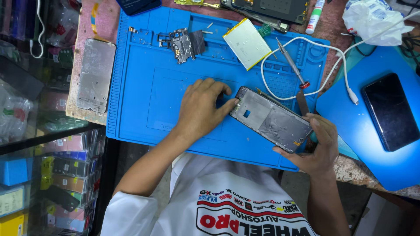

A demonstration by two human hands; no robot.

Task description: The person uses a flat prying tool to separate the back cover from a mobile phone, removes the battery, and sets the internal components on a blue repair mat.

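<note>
- So the blue repair mat (144, 100) has its top tray slots loaded: a small circuit board (183, 43) and a few loose screws, with a flat battery (247, 43) just right of that.
- The opened phone frame (271, 119) sits tilted on the mat's lower right part.
- My right hand (317, 146) is clamped on its lower right corner.
- My left hand (202, 109) lies flat on the mat, fingertips touching the frame's top left end, holding nothing.
- A screwdriver (291, 65) and a white cable (315, 48) crowd the mat's right edge; the left half is roomier.
</note>
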